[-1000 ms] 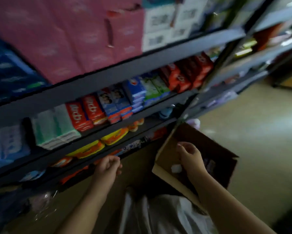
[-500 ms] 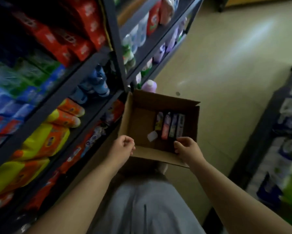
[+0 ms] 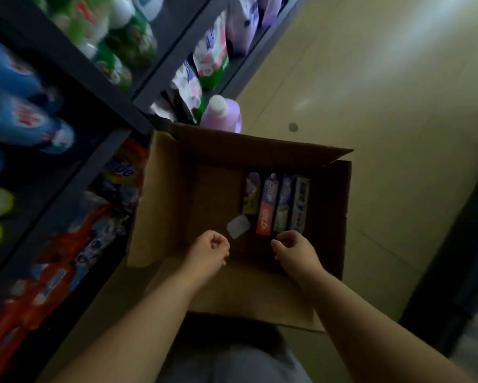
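Closer now, my left hand [image 3: 208,251] and right hand [image 3: 293,248] hover in the cardboard box [image 3: 163,203], curled empty. Clumsy fingers could topple 4 toothpaste cartons [image 3: 276,205].

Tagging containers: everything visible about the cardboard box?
The cardboard box is plain brown board, top open, flaps splayed outward, low beside the shelving. Inside, four slim cartons lie side by side at right, a white tag loose beside them. The left hand and right hand hover curled over its near side; contact unclear.
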The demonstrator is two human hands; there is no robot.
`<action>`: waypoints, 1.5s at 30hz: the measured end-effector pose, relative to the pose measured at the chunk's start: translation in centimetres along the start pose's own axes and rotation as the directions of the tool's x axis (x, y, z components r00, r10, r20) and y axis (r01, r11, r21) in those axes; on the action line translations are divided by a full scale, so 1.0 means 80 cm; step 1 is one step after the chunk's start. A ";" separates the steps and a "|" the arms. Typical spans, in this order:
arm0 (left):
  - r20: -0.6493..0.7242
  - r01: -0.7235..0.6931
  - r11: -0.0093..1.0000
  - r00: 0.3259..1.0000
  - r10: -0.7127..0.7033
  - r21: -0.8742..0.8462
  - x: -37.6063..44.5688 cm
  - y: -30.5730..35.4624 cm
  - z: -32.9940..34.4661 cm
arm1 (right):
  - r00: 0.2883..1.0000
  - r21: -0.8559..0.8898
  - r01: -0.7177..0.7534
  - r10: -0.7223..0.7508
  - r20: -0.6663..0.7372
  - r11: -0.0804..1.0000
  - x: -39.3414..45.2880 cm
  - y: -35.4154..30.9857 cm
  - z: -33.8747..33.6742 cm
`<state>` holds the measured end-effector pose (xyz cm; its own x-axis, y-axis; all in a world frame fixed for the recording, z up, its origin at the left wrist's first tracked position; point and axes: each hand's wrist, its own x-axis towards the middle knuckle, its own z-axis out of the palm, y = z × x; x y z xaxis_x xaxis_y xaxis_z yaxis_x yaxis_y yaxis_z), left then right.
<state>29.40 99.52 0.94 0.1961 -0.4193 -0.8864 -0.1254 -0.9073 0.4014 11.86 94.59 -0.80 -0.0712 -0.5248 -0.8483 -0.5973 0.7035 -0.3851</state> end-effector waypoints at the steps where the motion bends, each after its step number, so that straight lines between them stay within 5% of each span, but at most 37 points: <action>1: 0.011 0.005 1.000 1.000 -0.006 0.020 0.031 -0.008 0.010 | 1.000 -0.016 0.006 -0.006 -0.013 1.000 0.027 0.008 0.011; 13: 0.076 -0.115 0.991 0.991 0.110 0.067 0.384 -0.073 0.107 | 0.925 -0.067 0.280 -0.288 -0.246 0.958 0.267 0.075 0.068; 19: 0.071 -0.161 0.986 0.984 0.164 -0.046 0.453 -0.069 0.151 | 0.852 -0.093 0.432 -0.440 -0.285 0.897 0.304 0.098 0.083; 26: 0.101 0.018 0.953 0.995 0.013 -0.301 0.479 -0.080 0.165 | 0.816 -0.010 0.467 -0.436 -0.379 0.884 0.298 0.104 0.074; 34: 0.158 0.067 0.863 0.987 0.015 -0.501 0.417 -0.073 0.127 | 0.896 0.075 0.384 -0.352 -0.271 0.920 0.287 0.093 0.082; 39: 0.263 0.107 0.807 0.963 0.061 -0.580 0.330 -0.069 0.096 | 0.985 0.251 0.159 -0.172 0.030 0.955 0.252 0.081 0.098; 45: 0.294 0.136 0.772 0.953 0.069 -0.620 0.204 -0.042 0.060 | 0.968 0.368 0.014 -0.104 0.228 0.930 0.148 0.055 0.074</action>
<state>28.34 95.90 -15.96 -0.1078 -0.4528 -0.8851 0.5331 -0.7778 0.3330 13.11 94.34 -14.71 0.1752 -0.4725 -0.8637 -0.2622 0.8232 -0.5035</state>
